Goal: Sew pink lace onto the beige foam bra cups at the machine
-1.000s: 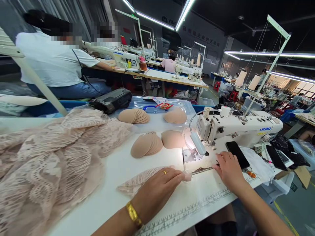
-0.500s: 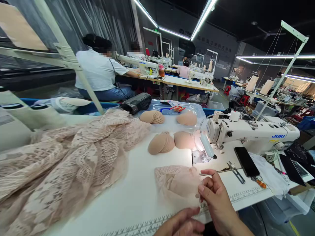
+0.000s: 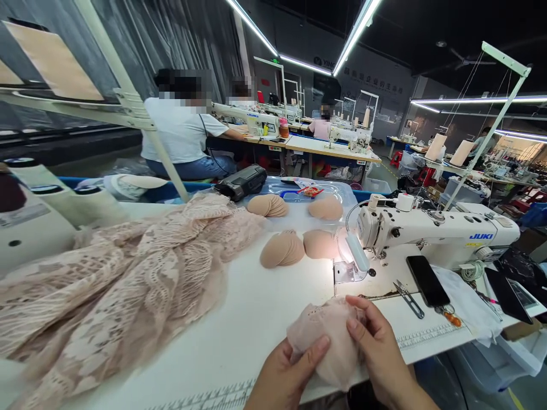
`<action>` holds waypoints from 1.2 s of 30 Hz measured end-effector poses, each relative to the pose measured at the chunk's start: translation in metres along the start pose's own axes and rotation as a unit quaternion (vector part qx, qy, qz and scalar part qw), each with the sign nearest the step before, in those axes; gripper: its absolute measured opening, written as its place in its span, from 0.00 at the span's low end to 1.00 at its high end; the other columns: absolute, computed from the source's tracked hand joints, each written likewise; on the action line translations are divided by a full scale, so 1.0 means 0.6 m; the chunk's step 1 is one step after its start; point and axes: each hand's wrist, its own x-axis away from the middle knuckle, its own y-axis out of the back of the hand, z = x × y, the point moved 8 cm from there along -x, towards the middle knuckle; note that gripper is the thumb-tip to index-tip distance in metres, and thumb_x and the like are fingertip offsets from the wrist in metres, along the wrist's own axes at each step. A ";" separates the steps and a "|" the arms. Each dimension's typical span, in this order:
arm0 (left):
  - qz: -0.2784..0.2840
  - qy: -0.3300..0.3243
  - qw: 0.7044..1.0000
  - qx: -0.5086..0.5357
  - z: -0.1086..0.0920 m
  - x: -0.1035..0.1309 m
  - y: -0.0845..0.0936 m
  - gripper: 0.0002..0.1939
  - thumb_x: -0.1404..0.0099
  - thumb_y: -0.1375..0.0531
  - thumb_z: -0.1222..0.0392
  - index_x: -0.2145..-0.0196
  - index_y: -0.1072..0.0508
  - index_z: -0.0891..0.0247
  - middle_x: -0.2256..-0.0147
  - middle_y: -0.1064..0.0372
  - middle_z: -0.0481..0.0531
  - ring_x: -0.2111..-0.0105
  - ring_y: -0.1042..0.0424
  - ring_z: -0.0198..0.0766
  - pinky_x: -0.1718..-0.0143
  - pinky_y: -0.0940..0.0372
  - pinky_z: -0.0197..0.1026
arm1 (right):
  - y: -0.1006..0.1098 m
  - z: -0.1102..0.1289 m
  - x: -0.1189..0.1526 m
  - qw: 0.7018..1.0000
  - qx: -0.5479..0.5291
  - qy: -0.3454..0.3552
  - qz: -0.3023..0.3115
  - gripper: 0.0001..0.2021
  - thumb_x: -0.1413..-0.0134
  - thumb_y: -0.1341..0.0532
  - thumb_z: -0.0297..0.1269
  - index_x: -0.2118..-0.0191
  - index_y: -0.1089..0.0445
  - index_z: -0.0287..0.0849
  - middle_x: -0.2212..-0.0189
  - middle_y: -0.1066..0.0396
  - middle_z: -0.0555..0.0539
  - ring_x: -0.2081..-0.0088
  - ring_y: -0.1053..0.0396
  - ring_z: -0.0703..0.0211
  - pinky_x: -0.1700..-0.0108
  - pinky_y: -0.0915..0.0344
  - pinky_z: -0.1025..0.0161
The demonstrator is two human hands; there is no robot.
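Note:
Both my hands hold a pale pink lace-covered bra cup (image 3: 331, 341) just above the table's front edge. My left hand (image 3: 294, 364) grips its left side, thumb on top and fingers underneath. On the right side, my right hand (image 3: 376, 336) pinches the upper edge between thumb and fingers. Behind it lie a fanned stack of beige foam cups (image 3: 280, 249) and another beige cup stack (image 3: 320, 244) beside the needle area. A white sewing machine (image 3: 440, 228) stands to the right, its lamp (image 3: 358, 253) shining on the needle plate.
Beige lace fabric (image 3: 158, 273) heaps across the table's left. Thread snips (image 3: 409, 299), a black phone (image 3: 427, 280) and a keyring (image 3: 452, 316) lie to the right. More foam cups (image 3: 267, 205) rest on a clear plastic lid (image 3: 294, 213). A co-worker (image 3: 183, 131) sits ahead.
My left hand has come up and taken hold of the cup's left side. The lace piece has been lifted and gathered between both hands; before, it lay on the table with my right hand at its edge.

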 end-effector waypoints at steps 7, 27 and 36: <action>-0.094 0.052 0.987 0.123 0.008 -0.015 0.025 0.17 0.30 0.41 0.62 0.46 0.22 0.66 0.52 0.19 0.61 0.51 0.19 0.52 0.50 0.22 0.51 | 0.021 -0.016 0.008 0.993 0.004 0.059 -0.104 0.24 0.44 0.28 0.53 0.46 0.27 0.49 0.51 0.23 0.47 0.50 0.26 0.50 0.45 0.29 0.55; -0.009 -0.013 0.996 0.091 -0.005 -0.021 -0.024 0.25 0.50 0.21 0.57 0.55 0.16 0.66 0.54 0.18 0.62 0.48 0.22 0.61 0.46 0.25 0.54 | 0.040 -0.045 0.003 0.986 -0.083 0.070 -0.130 0.24 0.47 0.25 0.48 0.48 0.28 0.48 0.53 0.22 0.47 0.53 0.25 0.51 0.49 0.27 0.57; -0.050 -0.057 0.997 -0.002 0.002 -0.021 -0.001 0.30 0.50 0.21 0.48 0.51 0.17 0.62 0.52 0.19 0.59 0.50 0.22 0.57 0.48 0.25 0.51 | 0.011 0.003 0.013 0.981 -0.166 0.079 -0.054 0.22 0.45 0.25 0.44 0.49 0.32 0.50 0.56 0.23 0.46 0.56 0.22 0.51 0.52 0.27 0.54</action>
